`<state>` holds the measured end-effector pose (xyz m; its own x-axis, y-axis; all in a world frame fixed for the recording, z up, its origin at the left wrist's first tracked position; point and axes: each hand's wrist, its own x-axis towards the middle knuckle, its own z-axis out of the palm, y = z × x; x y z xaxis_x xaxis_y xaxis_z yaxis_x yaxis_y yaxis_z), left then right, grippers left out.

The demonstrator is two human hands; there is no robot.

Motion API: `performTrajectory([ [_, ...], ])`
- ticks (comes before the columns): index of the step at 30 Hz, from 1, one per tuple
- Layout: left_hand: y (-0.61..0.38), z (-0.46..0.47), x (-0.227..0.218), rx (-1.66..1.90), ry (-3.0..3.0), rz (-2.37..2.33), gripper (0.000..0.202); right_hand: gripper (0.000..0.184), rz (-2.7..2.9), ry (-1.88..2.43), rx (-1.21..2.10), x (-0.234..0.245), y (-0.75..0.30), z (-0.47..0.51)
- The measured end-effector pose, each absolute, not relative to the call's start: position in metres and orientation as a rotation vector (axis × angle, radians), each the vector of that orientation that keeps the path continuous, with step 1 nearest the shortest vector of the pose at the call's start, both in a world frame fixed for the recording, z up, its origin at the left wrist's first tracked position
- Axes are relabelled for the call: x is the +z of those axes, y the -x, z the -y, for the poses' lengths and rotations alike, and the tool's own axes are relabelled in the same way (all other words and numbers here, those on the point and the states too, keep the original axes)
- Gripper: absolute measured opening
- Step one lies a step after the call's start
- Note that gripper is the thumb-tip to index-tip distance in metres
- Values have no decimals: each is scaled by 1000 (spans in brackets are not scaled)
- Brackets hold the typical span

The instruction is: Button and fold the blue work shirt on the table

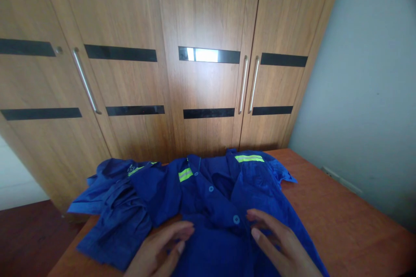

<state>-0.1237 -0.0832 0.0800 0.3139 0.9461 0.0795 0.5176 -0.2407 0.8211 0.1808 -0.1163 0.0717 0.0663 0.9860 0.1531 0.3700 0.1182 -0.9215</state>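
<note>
A blue work shirt (208, 199) with yellow-green reflective strips and blue buttons lies spread on a reddish-brown wooden table (341, 220). My left hand (159, 249) rests on the shirt's front at lower centre, fingers stretched out toward the button line. My right hand (279, 246) lies just right of the button placket, fingers extended and slightly spread, tips near a button (236, 219). Neither hand grips anything. A crumpled sleeve (113, 220) hangs toward the table's left edge.
A large wooden wardrobe (162, 73) with black inlay strips and metal handles stands right behind the table. A grey-white wall (373, 95) runs along the right. Dark floor (29, 233) shows at lower left, beyond the table's edge.
</note>
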Motion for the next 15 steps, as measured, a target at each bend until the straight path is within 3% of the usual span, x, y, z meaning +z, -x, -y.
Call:
performTrajectory([
  [4, 175, 74, 38, 865, -1923, -1586, 33, 42, 1533, 1475, 783, 69, -169, 120],
  [8, 179, 76, 12, 753, -2064, -1675, 50, 51, 1606, 1485, 827, 66, -151, 110],
  [11, 162, 73, 8, 662, -2191, -1681, 59, 53, 1662, 1447, 846, 56, -142, 100],
  [15, 139, 62, 18, 586, -2214, -1695, 49, 47, 1545, 1398, 869, 52, -143, 90],
])
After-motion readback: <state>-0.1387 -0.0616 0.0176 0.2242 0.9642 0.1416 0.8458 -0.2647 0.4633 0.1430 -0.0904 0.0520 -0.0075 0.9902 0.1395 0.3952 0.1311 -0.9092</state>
